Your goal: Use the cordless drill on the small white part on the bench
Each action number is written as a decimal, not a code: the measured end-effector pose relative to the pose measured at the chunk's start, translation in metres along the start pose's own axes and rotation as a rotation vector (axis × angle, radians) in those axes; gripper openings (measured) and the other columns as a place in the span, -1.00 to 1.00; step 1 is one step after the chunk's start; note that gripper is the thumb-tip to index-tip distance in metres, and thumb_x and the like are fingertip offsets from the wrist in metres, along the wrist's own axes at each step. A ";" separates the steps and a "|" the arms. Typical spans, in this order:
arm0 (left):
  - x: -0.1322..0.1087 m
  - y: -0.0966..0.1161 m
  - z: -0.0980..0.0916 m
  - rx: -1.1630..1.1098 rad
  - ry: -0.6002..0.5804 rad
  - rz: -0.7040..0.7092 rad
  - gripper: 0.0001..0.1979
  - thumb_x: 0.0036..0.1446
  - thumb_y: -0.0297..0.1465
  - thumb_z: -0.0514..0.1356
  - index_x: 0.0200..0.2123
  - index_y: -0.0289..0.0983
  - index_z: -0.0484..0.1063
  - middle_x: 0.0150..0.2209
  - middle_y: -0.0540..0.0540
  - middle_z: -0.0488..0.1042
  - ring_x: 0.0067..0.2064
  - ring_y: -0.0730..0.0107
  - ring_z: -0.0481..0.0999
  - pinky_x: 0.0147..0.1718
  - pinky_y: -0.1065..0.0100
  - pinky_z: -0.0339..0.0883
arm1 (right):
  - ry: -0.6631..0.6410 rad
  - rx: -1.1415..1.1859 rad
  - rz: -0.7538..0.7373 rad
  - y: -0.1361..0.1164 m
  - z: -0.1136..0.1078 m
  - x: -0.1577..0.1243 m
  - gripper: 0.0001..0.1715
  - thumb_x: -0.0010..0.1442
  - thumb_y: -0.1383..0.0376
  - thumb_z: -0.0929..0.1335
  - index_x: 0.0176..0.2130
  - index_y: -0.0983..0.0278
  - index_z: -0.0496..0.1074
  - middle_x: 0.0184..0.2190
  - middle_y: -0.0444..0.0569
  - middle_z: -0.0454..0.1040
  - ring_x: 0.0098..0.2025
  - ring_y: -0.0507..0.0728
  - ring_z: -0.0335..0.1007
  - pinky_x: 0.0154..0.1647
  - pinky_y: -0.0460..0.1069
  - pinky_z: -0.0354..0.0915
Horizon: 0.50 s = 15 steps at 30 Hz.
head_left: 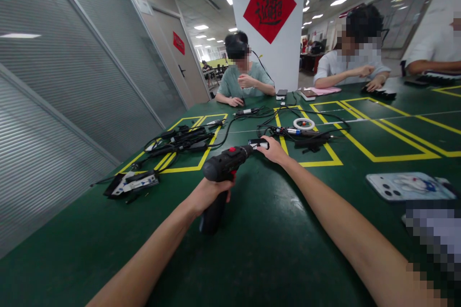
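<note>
In the head view my left hand (212, 193) is closed round the handle of a black cordless drill (225, 163) with a red button on top. The drill's nose points forward and right. Its tip is close to a small dark and white piece (256, 144), which my right hand (272, 150) pinches just above the table. Whether the bit touches that piece cannot be made out. The piece is partly hidden by my fingers, and its kind is too small to tell.
Black cables and parts (183, 139) lie in a taped frame at left. A white tape roll (303, 124) and a pen-shaped tool (293, 131) lie ahead. A phone (408, 187) rests at right on the green table (281, 249). Several people sit across from me.
</note>
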<state>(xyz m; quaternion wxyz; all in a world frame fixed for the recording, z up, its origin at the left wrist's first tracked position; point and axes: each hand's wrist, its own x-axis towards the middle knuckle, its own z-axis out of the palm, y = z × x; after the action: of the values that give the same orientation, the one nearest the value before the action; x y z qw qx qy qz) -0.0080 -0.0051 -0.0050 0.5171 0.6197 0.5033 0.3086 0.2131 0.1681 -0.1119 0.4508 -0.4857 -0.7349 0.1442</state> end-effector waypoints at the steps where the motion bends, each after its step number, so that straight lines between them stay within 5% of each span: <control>1: 0.000 0.000 0.000 -0.006 -0.001 -0.010 -0.81 -0.06 -0.40 0.11 -0.31 -0.32 0.31 -0.45 -0.01 0.35 -0.58 0.51 0.33 -0.55 0.42 0.21 | -0.001 0.005 0.000 0.000 0.000 0.000 -0.45 0.03 0.12 0.34 0.00 0.26 0.28 -0.11 0.05 0.34 -0.10 0.13 0.29 -0.01 0.05 0.17; 15: 0.000 -0.001 0.000 -0.033 -0.019 0.022 -0.79 -0.06 -0.41 0.13 -0.28 -0.32 0.31 -0.38 -0.02 0.36 -0.58 0.54 0.33 -0.55 0.41 0.23 | -0.004 0.027 0.018 -0.003 -0.002 0.000 -0.47 0.02 0.15 0.35 -0.01 0.26 0.29 -0.12 0.04 0.35 -0.11 0.12 0.30 -0.01 0.05 0.17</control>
<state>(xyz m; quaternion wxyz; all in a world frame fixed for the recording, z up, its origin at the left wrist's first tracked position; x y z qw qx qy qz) -0.0080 -0.0053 -0.0061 0.5287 0.6194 0.4863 0.3168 0.2126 0.1664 -0.1089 0.4546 -0.4859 -0.7294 0.1590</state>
